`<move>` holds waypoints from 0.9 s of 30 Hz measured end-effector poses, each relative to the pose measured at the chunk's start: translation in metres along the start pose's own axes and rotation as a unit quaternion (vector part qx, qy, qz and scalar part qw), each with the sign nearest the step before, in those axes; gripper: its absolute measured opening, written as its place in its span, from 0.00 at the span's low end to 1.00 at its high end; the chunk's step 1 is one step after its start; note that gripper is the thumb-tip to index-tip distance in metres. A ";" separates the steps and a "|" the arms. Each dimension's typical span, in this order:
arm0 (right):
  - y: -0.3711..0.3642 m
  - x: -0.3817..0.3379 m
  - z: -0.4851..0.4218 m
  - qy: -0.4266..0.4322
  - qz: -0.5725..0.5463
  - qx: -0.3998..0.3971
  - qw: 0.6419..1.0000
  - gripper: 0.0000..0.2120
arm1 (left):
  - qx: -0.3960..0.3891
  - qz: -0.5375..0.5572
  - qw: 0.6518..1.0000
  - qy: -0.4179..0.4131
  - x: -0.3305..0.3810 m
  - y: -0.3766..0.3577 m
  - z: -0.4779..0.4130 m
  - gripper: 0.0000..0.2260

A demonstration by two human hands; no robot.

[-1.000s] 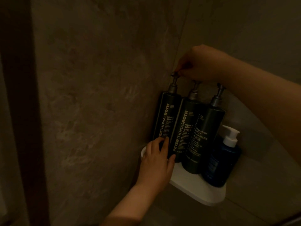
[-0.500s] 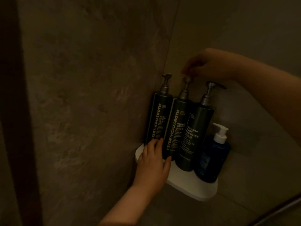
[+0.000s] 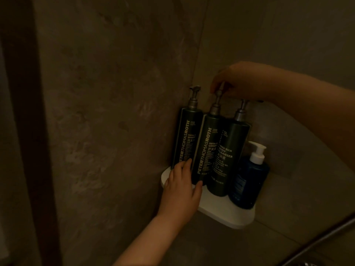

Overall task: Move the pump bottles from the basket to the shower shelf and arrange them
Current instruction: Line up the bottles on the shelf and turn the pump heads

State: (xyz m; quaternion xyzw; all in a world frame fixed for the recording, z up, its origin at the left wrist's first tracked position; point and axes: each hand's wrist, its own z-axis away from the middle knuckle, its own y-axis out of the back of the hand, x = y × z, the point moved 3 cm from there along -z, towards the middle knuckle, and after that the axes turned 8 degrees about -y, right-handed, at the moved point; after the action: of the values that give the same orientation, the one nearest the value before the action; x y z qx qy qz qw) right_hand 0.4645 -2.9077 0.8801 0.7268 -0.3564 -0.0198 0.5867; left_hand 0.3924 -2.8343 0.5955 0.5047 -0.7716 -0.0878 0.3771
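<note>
Head view: we're looking into a dim shower corner. Two mottled stone walls (image 3: pixel 115 112) are meeting in a seam behind the bottles, and a dark vertical frame (image 3: pixel 25 131) is running down the left edge.

The white shower shelf (image 3: pixel 226 217) is sitting in that corner and carrying everything. Three tall dark green pump bottles are standing upright on it in a tight row, sides touching:
- shampoo bottle (image 3: pixel 186 139) at the left, close against the wall
- conditioner bottle (image 3: pixel 205 150) in the middle
- body cleanser bottle (image 3: pixel 228 160) at the right, slightly nearer to us

All three labels are facing us.

Our right hand (image 3: pixel 236 81) is reaching in from the right above the row. Its fingers are curling down and pinching the pump head of the conditioner bottle. The wrist is covering the top of the cleanser's pump.

Our left hand (image 3: pixel 180 191) is coming up from below. Its fingers are fairly straight and lying on the lower fronts of the shampoo and conditioner bottles, with the thumb touching the conditioner's base. We're reading that as a flat touch, not a wrap.

A shorter blue bottle (image 3: pixel 247 185) with a white pump is standing at the right end of the shelf, just beside the cleanser. A grey hose (image 3: pixel 317 244) is crossing the bottom right corner. The shampoo pump head (image 3: pixel 194 89) is standing free; we can't tell which way its nozzle is pointing.
</note>
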 end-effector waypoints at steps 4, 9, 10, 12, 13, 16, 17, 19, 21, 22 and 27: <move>0.003 -0.008 0.005 0.024 0.031 0.019 0.999 0.14 | 0.006 0.018 1.000 0.003 0.001 0.005 0.003 0.29; 0.010 -0.015 0.016 0.048 0.018 0.035 0.998 0.14 | 0.024 0.030 0.999 0.006 0.005 0.008 0.004 0.33; 0.011 -0.016 0.018 0.052 0.016 0.039 0.998 0.14 | 0.031 0.023 0.999 0.002 0.007 0.008 0.004 0.33; 0.014 -0.018 0.022 0.061 0.012 0.048 0.997 0.14 | 0.036 0.025 0.999 0.000 0.009 0.008 0.005 0.35; 0.015 -0.019 0.023 0.064 0.013 0.052 0.997 0.14 | 0.035 0.030 0.999 0.000 0.010 0.007 0.006 0.36; 0.018 -0.021 0.027 0.068 0.012 0.062 0.996 0.14 | 0.036 0.040 0.999 -0.007 0.014 0.005 0.008 0.39; 0.018 -0.022 0.029 0.071 0.010 0.064 0.995 0.14 | 0.040 0.041 0.998 -0.009 0.015 0.005 0.009 0.40; 0.020 -0.022 0.030 0.071 0.006 0.065 0.995 0.13 | 0.052 0.044 0.998 -0.013 0.018 0.006 0.010 0.41; 0.021 -0.022 0.032 0.072 -0.002 0.064 0.995 0.13 | 0.064 0.055 0.996 -0.020 0.019 0.006 0.010 0.42; 0.021 -0.022 0.033 0.071 -0.006 0.064 0.995 0.13 | 0.068 0.060 0.996 -0.023 0.020 0.006 0.010 0.43; 0.024 -0.016 0.033 0.038 -0.060 0.037 0.997 0.15 | 0.072 0.068 0.995 -0.030 0.018 0.005 0.013 0.43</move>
State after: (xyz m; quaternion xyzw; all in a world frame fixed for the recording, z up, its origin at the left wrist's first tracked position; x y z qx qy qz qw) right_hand 0.4264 -2.9280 0.8844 0.7685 -0.2900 -0.0138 0.5702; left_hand 0.3768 -2.8505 0.5982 0.4744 -0.8192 -0.0211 0.3216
